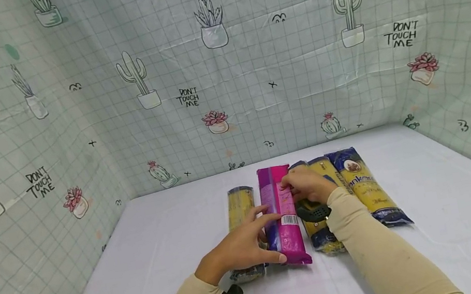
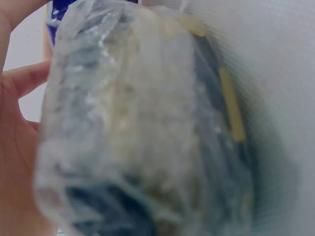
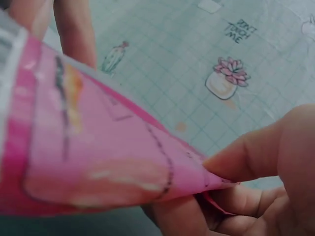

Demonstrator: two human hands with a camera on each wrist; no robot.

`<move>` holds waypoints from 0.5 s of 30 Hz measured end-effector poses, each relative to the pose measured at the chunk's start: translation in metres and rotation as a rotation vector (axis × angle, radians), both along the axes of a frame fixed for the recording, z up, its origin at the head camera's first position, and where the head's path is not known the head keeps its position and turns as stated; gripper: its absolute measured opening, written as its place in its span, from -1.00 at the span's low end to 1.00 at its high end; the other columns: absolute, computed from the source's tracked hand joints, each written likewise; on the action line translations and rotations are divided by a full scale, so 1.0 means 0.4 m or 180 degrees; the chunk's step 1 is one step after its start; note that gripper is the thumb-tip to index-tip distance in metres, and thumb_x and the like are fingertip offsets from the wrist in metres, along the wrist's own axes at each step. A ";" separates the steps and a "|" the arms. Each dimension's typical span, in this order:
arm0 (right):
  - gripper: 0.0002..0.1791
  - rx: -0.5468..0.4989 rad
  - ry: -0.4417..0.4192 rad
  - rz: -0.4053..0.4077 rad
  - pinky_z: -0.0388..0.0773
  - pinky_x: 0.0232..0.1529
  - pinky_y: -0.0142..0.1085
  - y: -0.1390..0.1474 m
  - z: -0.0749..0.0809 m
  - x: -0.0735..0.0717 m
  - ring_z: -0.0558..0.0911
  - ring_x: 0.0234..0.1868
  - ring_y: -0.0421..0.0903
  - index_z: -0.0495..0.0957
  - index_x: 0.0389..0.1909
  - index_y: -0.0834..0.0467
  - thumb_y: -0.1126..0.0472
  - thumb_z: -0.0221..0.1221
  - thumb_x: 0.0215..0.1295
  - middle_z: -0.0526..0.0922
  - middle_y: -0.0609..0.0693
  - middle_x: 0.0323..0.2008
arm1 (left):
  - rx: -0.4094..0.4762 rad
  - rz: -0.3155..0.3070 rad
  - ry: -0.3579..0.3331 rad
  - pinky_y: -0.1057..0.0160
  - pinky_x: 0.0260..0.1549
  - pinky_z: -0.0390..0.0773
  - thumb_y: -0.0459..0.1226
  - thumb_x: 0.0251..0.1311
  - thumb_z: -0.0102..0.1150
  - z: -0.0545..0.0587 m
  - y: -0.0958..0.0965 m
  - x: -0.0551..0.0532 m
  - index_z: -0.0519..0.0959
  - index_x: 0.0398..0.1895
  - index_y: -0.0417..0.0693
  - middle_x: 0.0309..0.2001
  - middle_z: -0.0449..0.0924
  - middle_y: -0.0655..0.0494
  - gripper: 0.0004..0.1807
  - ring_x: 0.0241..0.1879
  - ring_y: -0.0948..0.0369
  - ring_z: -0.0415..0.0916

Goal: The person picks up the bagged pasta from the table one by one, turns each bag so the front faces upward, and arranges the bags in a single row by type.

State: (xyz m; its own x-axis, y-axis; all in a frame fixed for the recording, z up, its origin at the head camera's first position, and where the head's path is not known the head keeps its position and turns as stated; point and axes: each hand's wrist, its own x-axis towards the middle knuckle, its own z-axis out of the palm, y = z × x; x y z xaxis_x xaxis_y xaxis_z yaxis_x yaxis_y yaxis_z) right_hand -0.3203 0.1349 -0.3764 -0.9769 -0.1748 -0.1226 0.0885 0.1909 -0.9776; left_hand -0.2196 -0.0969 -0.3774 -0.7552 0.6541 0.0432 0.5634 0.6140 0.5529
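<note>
A pink and purple packet [image 1: 291, 242] stands out in the middle of the head view, its barcode facing up. My right hand [image 1: 310, 184] pinches its right edge near the upper end; in the right wrist view the pink film [image 3: 108, 142] is drawn to a point between thumb and fingers [image 3: 246, 157]. On the other side, my left hand [image 1: 241, 246] lies with spread fingers against the packet's left part, thumb at the lower end. Beneath that hand is a yellow pasta packet [image 1: 240, 204], whose clear wrapped end [image 2: 138, 113] fills the left wrist view, blurred.
Right of the pink packet lie more yellow and blue packets, one [image 1: 322, 234] partly under my right wrist and another [image 1: 367, 186] slanting outermost. All rest on a white table [image 1: 173, 221]. A cactus-print sheet [image 1: 253, 86] encloses the back and sides.
</note>
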 end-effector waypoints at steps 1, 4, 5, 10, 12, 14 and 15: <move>-0.80 -0.0051 -0.0014 -0.0029 0.68 -0.37 -0.23 0.001 0.003 0.000 0.67 -0.38 -0.05 0.52 -0.18 0.40 0.32 0.03 0.37 0.65 0.14 -0.32 | 0.0008 0.0015 0.0007 0.31 -0.15 0.55 0.16 0.01 0.48 0.001 -0.001 0.000 0.27 0.50 0.36 0.55 -0.05 0.13 -0.05 -0.11 0.37 0.52; -0.83 -0.0222 -0.0076 -0.0103 0.67 -0.40 -0.25 0.003 0.010 -0.005 0.67 -0.42 -0.07 0.50 -0.20 0.40 0.35 0.03 0.34 0.64 0.12 -0.38 | -0.0069 0.0037 0.0123 0.32 -0.17 0.54 0.20 0.05 0.43 0.002 0.000 0.002 0.22 0.53 0.42 0.55 -0.05 0.11 -0.05 -0.11 0.37 0.53; -0.85 -0.0274 -0.0095 -0.0123 0.67 -0.41 -0.26 0.003 0.012 -0.006 0.67 -0.44 -0.08 0.50 -0.22 0.39 0.37 0.03 0.33 0.64 0.11 -0.40 | -0.0093 0.0026 0.0179 0.32 -0.18 0.54 0.21 0.05 0.43 0.002 0.001 0.003 0.22 0.53 0.41 0.55 -0.04 0.09 -0.04 -0.11 0.37 0.54; -0.84 -0.0381 -0.0131 -0.0220 0.68 -0.40 -0.25 0.002 0.022 -0.010 0.67 -0.44 -0.08 0.46 -0.18 0.41 0.39 0.02 0.30 0.62 0.10 -0.39 | -0.0265 0.0044 0.0455 0.24 -0.12 0.55 0.30 -0.03 0.41 0.005 0.006 0.009 0.16 0.56 0.39 0.56 -0.04 0.07 0.06 0.02 0.22 0.50; -0.83 -0.0372 -0.0143 -0.0262 0.68 -0.38 -0.24 0.001 0.027 -0.007 0.67 -0.42 -0.06 0.42 -0.13 0.40 0.39 0.01 0.31 0.60 0.12 -0.34 | -0.0319 0.0104 0.0481 0.16 -0.05 0.56 0.33 -0.06 0.41 0.006 0.007 0.010 0.13 0.56 0.41 0.57 -0.06 0.10 0.09 0.12 0.14 0.45; -0.81 -0.0361 -0.0152 -0.0289 0.69 -0.37 -0.23 -0.001 0.034 -0.003 0.67 -0.40 -0.05 0.39 -0.10 0.39 0.39 0.00 0.32 0.58 0.13 -0.31 | -0.0358 0.0150 0.0511 0.10 0.01 0.56 0.35 -0.09 0.40 0.006 0.008 0.012 0.12 0.56 0.43 0.57 -0.07 0.11 0.11 0.19 0.09 0.40; -0.81 -0.0370 -0.0155 -0.0291 0.69 -0.37 -0.24 -0.001 0.037 -0.001 0.67 -0.40 -0.05 0.38 -0.09 0.38 0.40 0.00 0.32 0.58 0.14 -0.30 | -0.0368 0.0164 0.0524 0.09 0.02 0.56 0.35 -0.09 0.41 0.006 0.010 0.013 0.11 0.56 0.43 0.57 -0.07 0.11 0.12 0.20 0.08 0.40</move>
State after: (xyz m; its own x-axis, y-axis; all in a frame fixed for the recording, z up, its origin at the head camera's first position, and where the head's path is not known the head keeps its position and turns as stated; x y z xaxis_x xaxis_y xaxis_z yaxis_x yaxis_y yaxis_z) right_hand -0.3207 0.1345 -0.3615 -0.9828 -0.1011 -0.1545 0.1484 0.0656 -0.9868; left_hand -0.2146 -0.0931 -0.3750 -0.7767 0.6226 0.0956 0.6066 0.6983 0.3800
